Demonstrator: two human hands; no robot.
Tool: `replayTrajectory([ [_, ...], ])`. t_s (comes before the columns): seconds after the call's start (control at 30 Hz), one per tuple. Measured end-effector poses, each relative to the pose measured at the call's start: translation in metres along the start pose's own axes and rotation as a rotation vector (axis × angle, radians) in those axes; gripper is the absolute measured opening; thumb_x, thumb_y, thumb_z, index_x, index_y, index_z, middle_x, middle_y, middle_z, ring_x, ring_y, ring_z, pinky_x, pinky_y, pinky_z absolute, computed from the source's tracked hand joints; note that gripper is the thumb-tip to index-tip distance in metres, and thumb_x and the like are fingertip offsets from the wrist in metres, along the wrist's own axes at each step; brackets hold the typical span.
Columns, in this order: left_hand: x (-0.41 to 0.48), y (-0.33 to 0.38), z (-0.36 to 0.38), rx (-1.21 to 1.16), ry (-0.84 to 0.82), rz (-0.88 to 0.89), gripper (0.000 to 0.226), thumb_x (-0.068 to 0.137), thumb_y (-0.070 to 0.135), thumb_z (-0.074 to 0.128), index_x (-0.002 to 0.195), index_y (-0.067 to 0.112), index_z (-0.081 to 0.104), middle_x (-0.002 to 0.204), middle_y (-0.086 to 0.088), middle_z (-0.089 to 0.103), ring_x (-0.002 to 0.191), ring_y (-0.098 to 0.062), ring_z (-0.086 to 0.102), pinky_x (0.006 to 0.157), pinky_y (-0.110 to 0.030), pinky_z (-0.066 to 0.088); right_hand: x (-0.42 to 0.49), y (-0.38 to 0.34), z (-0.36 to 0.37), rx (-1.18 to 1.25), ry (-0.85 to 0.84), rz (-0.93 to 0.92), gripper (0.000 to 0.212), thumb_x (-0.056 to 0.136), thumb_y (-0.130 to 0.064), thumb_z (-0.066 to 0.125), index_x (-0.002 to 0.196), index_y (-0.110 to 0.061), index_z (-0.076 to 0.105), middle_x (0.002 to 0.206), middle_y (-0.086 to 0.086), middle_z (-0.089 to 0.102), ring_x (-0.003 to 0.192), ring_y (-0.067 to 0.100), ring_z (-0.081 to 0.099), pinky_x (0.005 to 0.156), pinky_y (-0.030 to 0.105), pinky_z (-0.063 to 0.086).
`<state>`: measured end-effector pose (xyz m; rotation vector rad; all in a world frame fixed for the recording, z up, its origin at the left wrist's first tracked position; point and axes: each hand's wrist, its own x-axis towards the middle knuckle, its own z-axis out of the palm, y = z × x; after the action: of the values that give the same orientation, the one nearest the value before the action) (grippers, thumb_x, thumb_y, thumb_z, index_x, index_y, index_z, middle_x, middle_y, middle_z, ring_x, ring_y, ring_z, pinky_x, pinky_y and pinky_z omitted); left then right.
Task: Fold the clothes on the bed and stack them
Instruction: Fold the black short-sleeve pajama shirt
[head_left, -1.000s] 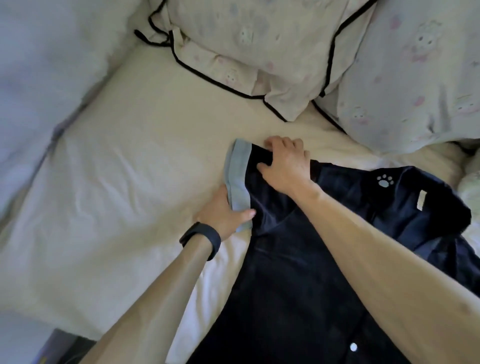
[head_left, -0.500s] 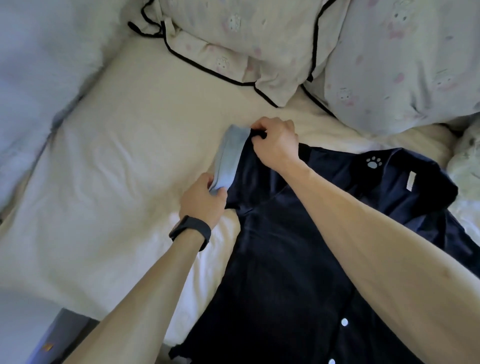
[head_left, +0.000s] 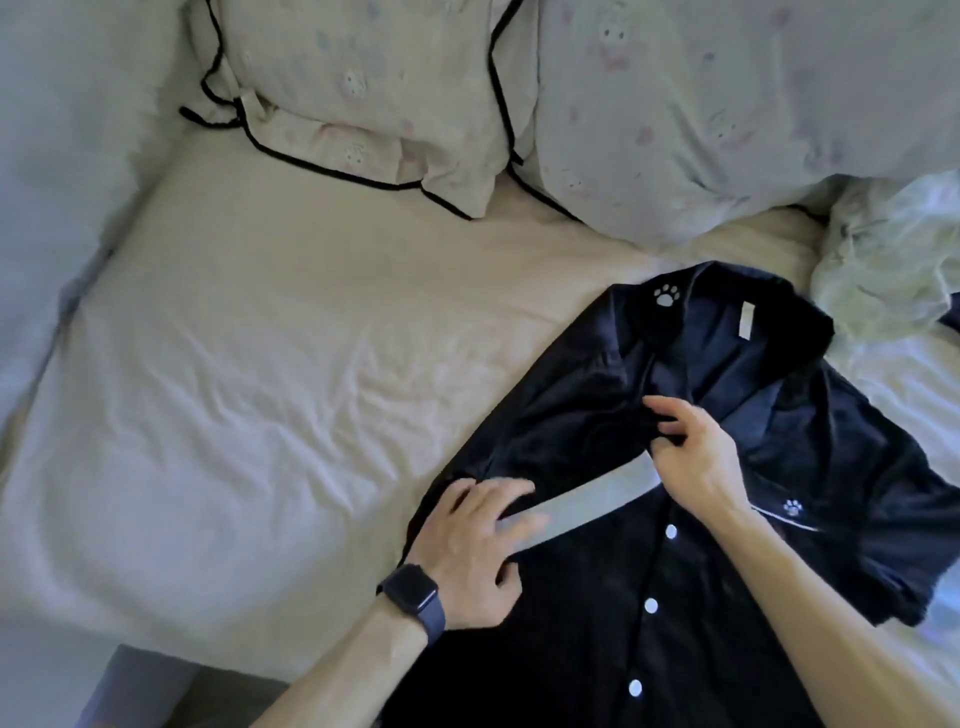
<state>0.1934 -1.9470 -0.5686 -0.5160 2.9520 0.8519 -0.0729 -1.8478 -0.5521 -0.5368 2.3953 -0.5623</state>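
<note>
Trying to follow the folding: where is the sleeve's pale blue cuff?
In the head view, right of centre, the pale blue cuff lies across the navy shirt, between the left hand and the right hand.

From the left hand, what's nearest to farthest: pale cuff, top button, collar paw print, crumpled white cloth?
1. Pale cuff: touching the left hand.
2. Top button: rightward, on the shirt.
3. Collar paw print: higher up.
4. Crumpled white cloth: far right.
</note>
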Motion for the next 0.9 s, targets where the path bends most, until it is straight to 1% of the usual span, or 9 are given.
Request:
replayTrajectory([
  [0.1,0.021,-0.016,-0.011,-0.082,0.102,-0.404,0.07,0.07,0.032,0.068,0.138,0.026,0.05,0.143,0.0,0.044,0.126,-0.022,0.044,0.103,-0.041,0.042,0.023,-0.026,0.009,0.072,0.031,-0.035,0.047,0.092,-0.03,0.064,0.138,-0.027,0.054,0.125,-0.015,0.06,0.107,0.004,0.056,0.09,0.026,0.043],
  [0.2,0.038,-0.03,-0.015,-0.069,-0.09,-0.495,0.083,0.073,0.03,0.067,0.149,0.03,0.033,0.143,0.005,0.038,0.127,-0.02,0.04,0.101,-0.035,0.04,0.059,-0.057,0.02,0.013,-0.055,0.079,0.064,0.086,-0.067,0.062,0.131,-0.024,0.051,0.11,-0.011,0.058,0.098,0.011,0.056,0.081,0.03,0.044],
  [0.3,0.04,-0.038,-0.014,0.023,-0.184,-0.428,0.085,0.074,0.018,0.061,0.15,0.036,0.028,0.137,0.007,0.039,0.119,-0.019,0.045,0.092,-0.032,0.043,0.092,-0.072,0.028,0.069,-0.092,0.195,0.039,0.088,-0.052,0.07,0.101,-0.016,0.06,0.084,-0.008,0.059,0.088,0.019,0.063,0.069,0.029,0.044],
  [0.47,0.03,-0.056,-0.011,-0.057,-0.026,-0.601,0.036,0.097,0.022,0.048,0.131,0.031,0.055,0.119,0.006,0.066,0.094,-0.026,0.064,0.066,-0.031,0.045,0.122,-0.086,0.04,0.358,-0.035,0.155,0.033,0.086,-0.036,0.079,0.114,-0.02,0.072,0.106,-0.003,0.073,0.102,0.018,0.069,0.087,0.03,0.056],
  [0.6,0.016,-0.067,-0.01,-0.142,-0.007,-0.776,0.032,0.098,0.024,0.048,0.127,0.036,0.058,0.114,0.009,0.069,0.098,-0.024,0.064,0.066,-0.028,0.04,0.129,-0.095,0.049,0.396,-0.043,0.094,0.019,0.086,-0.037,0.08,0.101,-0.032,0.07,0.092,-0.018,0.068,0.096,0.007,0.068,0.073,0.015,0.051],
  [0.67,0.017,-0.065,-0.014,-0.189,-0.028,-0.748,0.037,0.093,0.024,0.053,0.128,0.034,0.057,0.118,0.01,0.067,0.102,-0.021,0.062,0.071,-0.028,0.044,0.125,-0.096,0.05,0.404,-0.032,0.088,0.026,0.085,-0.044,0.078,0.107,-0.032,0.071,0.091,-0.021,0.068,0.094,0.001,0.067,0.064,0.009,0.046],
  [0.73,0.022,-0.059,-0.019,-0.215,-0.031,-0.663,0.047,0.084,0.026,0.058,0.131,0.03,0.054,0.123,0.008,0.061,0.107,-0.021,0.058,0.081,-0.033,0.048,0.113,-0.098,0.049,0.39,0.009,0.101,0.041,0.085,-0.051,0.074,0.12,-0.03,0.068,0.096,-0.022,0.069,0.096,0.001,0.066,0.067,0.009,0.046],
  [0.83,0.04,-0.051,-0.023,-0.11,0.084,-0.491,0.061,0.078,0.029,0.057,0.138,0.019,0.051,0.138,-0.003,0.051,0.12,-0.027,0.051,0.094,-0.04,0.044,0.077,-0.093,0.054,0.217,0.177,0.021,0.053,0.091,-0.046,0.065,0.137,-0.023,0.054,0.125,-0.01,0.065,0.117,0.014,0.057,0.096,0.029,0.047],
  [0.9,0.064,-0.05,-0.018,0.021,0.148,-0.329,0.062,0.086,0.028,0.055,0.147,0.016,0.046,0.153,-0.007,0.041,0.137,-0.028,0.041,0.107,-0.046,0.037,0.037,-0.082,0.069,0.064,0.301,-0.111,0.052,0.096,-0.038,0.06,0.142,-0.016,0.051,0.142,0.0,0.057,0.131,0.023,0.048,0.107,0.04,0.043],
])
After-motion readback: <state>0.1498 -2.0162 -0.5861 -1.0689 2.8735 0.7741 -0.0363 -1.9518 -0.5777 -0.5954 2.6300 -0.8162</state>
